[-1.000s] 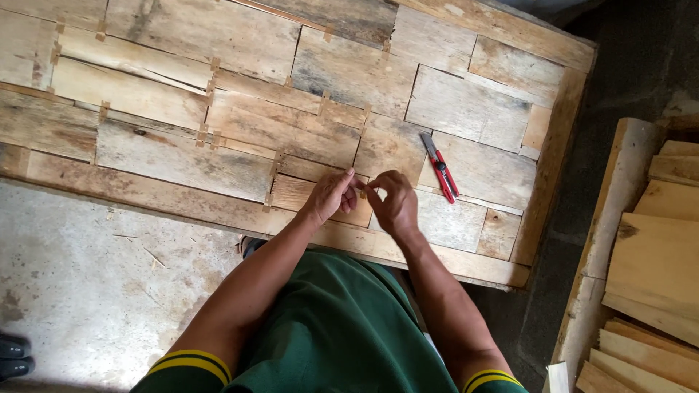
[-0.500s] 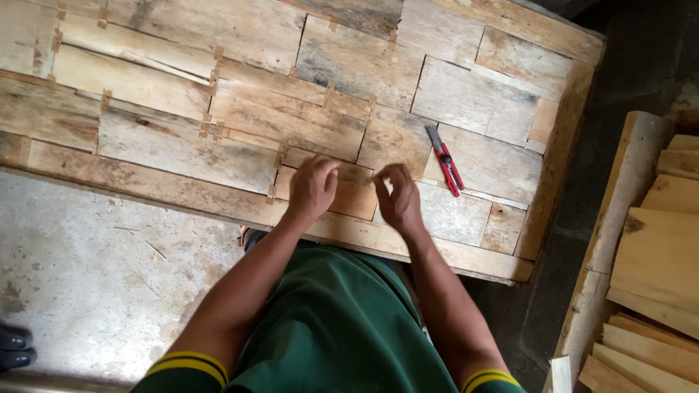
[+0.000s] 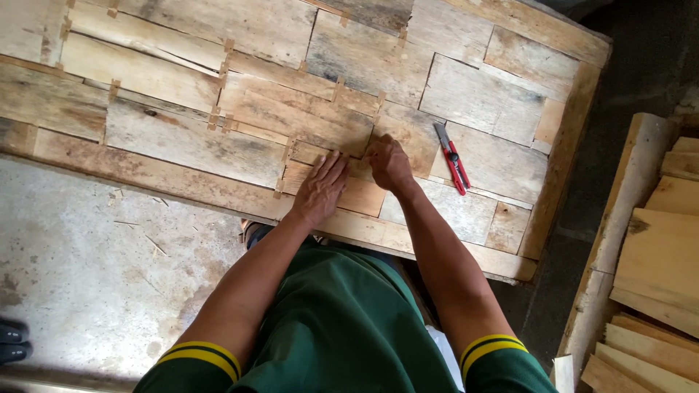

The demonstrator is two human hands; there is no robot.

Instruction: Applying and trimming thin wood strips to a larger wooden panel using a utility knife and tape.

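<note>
A large panel of fitted wood pieces is laid across the floor. A small wood piece near its front edge is being pressed in: the left hand lies flat with fingers spread, the right hand is curled on it. A red knife lies just beside. Firm, even pressure seems needed next.

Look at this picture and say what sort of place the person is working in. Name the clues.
Probably a small woodworking shop. A wide panel of pieced wood boards lies over a rough concrete floor, cut planks are stacked alongside, and a red-handled cutter rests on the panel.
</note>
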